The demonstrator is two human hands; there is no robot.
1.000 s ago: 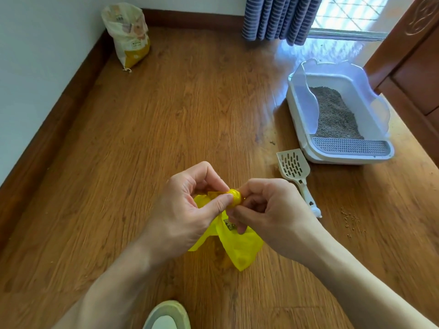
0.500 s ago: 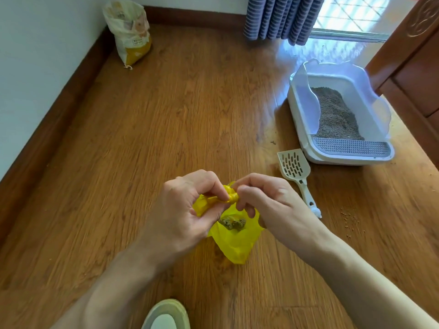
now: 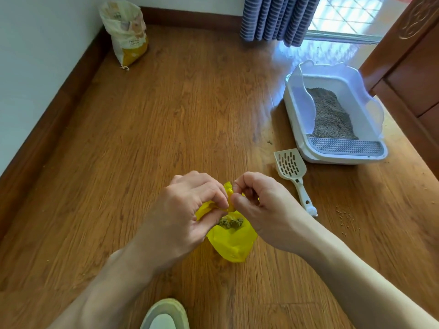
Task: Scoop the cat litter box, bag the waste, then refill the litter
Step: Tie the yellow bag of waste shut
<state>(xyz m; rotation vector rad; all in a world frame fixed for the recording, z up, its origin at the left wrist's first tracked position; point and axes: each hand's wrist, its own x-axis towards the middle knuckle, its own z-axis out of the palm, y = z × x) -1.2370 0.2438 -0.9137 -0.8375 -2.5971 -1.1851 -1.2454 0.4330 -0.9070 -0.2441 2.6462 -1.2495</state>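
Here, both of your hands meet at the top of the yellow bag (image 3: 231,243), and the bag serves as the reference point for everything else. Your left hand (image 3: 187,210) has its fingers curled over the gathered plastic at the bag's upper left, with the thumb pressing the film from below. Your right hand (image 3: 263,205) pinches the twisted top of the bag between thumb and forefinger, its other fingers curled in toward the palm. The fingertips of the two hands nearly touch at the bag's neck. Below the hands the body of the bag hangs down toward the floor (image 3: 166,119); whether it touches the boards cannot be told. A cluster of greenish-brown clumps (image 3: 231,223) shows through the film just under the neck.

To the right of the bag and slightly beyond it, the white scoop (image 3: 293,172) lies flat on the floor, slotted blade away from you, handle toward you. Farther right and beyond the scoop stands the litter box (image 3: 332,153), with grey litter (image 3: 330,115) in its tray and a grille at its near end. Loose grains (image 3: 344,218) are scattered to the right of the bag, past the scoop handle. Well beyond the bag, to the left, the litter sack (image 3: 126,32) stands against the wall. Directly below the bag, at the frame edge, the toe of a shoe (image 3: 166,314) is visible.
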